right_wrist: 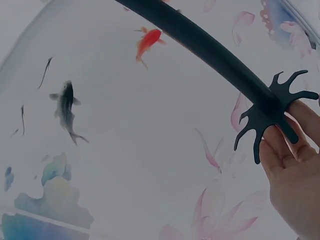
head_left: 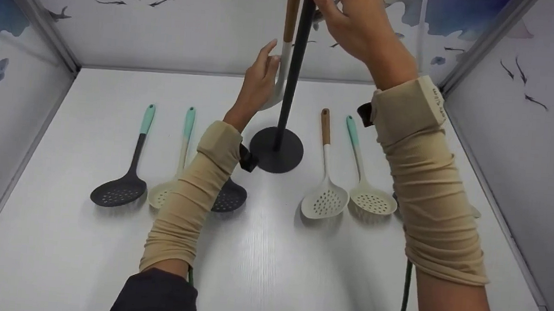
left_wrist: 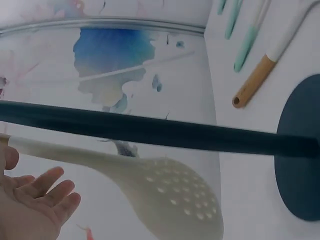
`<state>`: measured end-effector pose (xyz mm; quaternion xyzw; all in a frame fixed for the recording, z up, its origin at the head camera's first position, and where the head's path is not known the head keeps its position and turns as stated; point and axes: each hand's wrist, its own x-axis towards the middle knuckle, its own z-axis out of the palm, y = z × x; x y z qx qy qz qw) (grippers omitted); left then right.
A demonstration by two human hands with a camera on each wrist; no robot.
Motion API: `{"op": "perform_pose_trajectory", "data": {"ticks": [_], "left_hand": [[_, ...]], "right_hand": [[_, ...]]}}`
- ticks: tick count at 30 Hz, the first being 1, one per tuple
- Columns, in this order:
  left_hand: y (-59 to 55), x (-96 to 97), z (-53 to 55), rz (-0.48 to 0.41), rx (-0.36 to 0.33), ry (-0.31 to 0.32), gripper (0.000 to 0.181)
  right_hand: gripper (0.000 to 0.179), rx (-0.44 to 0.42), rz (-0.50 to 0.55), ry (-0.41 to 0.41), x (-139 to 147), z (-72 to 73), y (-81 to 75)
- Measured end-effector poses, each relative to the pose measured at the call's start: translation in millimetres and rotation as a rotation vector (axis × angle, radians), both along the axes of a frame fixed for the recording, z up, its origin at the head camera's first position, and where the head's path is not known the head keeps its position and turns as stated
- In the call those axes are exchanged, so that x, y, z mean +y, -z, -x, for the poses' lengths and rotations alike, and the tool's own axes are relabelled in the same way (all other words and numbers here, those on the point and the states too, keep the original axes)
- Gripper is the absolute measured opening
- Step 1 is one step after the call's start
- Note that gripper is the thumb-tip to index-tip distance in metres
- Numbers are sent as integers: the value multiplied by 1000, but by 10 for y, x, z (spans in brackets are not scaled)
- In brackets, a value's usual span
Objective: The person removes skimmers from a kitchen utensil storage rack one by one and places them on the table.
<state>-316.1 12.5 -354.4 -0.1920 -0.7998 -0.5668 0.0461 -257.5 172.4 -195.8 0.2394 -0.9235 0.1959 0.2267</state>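
A black utensil stand (head_left: 295,64) rises from its round base (head_left: 289,159) at the middle of the table. A white slotted spoon (left_wrist: 180,192) with a brown handle (head_left: 291,17) hangs head-down beside the pole. My left hand (head_left: 259,78) is next to this spoon with fingers spread loosely; the left wrist view shows the palm and fingertips apart from its head. My right hand (head_left: 357,22) is at the stand's top, thumb against the pole. In the right wrist view its fingers grip among the curved hooks (right_wrist: 270,112). The top is cut off in the head view.
Left on the white table (head_left: 259,271) lie a black slotted spoon (head_left: 121,191), a cream one (head_left: 161,195) and another black one (head_left: 230,196), partly hidden by my forearm. Right lie white (head_left: 325,201) and cream slotted spoons (head_left: 374,200), with more behind my right forearm. Printed panels surround the table.
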Motion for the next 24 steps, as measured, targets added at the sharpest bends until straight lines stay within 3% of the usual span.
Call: {"op": "perform_pose_trajectory", "data": {"ticks": [3, 6, 10, 16, 24], "left_hand": [[1, 59, 19, -75, -20, -21, 41], [1, 81, 23, -96, -35, -28, 36], [-13, 43, 19, -93, -32, -20, 33], [-17, -87, 20, -100, -5, 12, 35], [-32, -177, 3, -33, 83, -54, 30]], "right_hand": [[39, 13, 16, 36, -37, 1, 34], [39, 8, 19, 54, -47, -1, 48], [40, -18, 44, 83, -41, -17, 65], [40, 13, 145, 122, -135, -16, 140], [41, 0, 168, 164, -149, -18, 185]]}}
